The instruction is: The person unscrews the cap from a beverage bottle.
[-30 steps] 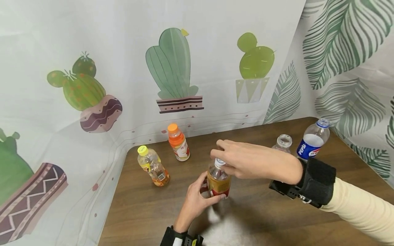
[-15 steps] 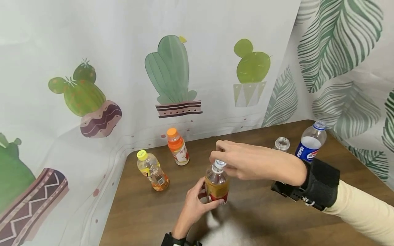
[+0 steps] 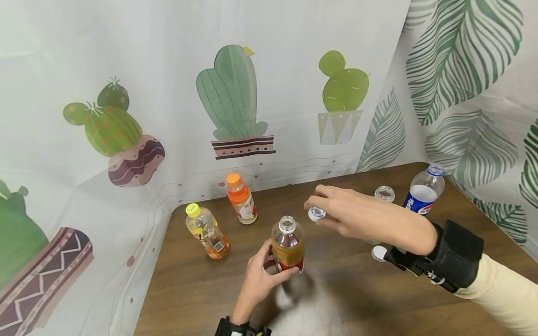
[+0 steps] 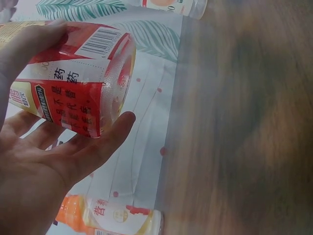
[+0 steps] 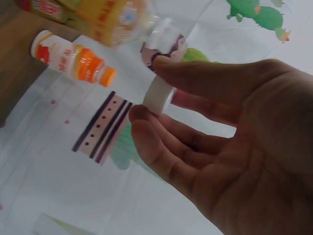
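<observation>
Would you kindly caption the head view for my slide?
Left hand grips an opened bottle while right hand pinches its white cap.

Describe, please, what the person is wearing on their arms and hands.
Both hands are bare. The right hand has a wide black wrist strap with a small mount, then a cream long sleeve. The left hand shows a black wrist strap at the frame edge.

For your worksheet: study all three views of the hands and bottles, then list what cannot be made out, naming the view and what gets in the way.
- Head view: the clear bottle behind the right hand is hidden below its neck by the wrist.
- Head view: print on the white cap is too small to read.
- Left wrist view: the left hand covers part of the red-labelled bottle; its neck is cut off by the edge.
- Right wrist view: the open bottle is blurred.
</observation>
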`<state>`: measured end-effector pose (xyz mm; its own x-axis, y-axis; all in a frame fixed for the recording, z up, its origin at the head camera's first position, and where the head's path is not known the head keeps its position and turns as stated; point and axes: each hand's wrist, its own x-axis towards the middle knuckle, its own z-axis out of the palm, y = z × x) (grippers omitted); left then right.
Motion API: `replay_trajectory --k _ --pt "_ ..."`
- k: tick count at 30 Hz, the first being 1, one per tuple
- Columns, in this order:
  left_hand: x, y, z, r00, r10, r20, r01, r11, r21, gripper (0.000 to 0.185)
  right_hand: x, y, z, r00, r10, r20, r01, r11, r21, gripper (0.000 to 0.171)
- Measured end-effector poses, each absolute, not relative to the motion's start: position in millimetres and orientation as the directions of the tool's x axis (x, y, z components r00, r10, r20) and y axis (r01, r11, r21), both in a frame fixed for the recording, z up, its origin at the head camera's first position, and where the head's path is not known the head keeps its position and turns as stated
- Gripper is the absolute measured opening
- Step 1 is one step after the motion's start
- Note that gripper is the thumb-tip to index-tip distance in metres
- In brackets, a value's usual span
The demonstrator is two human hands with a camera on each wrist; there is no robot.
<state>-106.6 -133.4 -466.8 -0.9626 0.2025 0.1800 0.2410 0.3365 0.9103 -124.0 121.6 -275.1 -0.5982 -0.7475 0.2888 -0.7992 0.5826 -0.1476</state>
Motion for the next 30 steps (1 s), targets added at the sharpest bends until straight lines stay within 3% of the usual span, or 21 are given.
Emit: replay_trajectory --k 8,15,30 --pt "-106.6 -137.4 -463.1 -0.969 0.172 0.180 0.227 0.315 0.922 0.065 -130.2 125.8 -311.0 -0.652 -0.700 0.291 -0.756 0.632 -0.171 0.023" --pt "-106.2 -139.9 -464.5 -0.970 0.169 0.174 0.222 0.323 0.920 0.066 -133.0 125.8 -340.9 -0.694 -0.686 0.219 -0.720 0.667 -0.191 0.022" --pt "-107.4 -140.2 -463.0 -0.970 0.171 0.174 0.223 0.332 0.917 0.064 -144.5 130.7 -405.1 -0.707 -0.675 0.208 -0.707 0.683 -0.184 0.025"
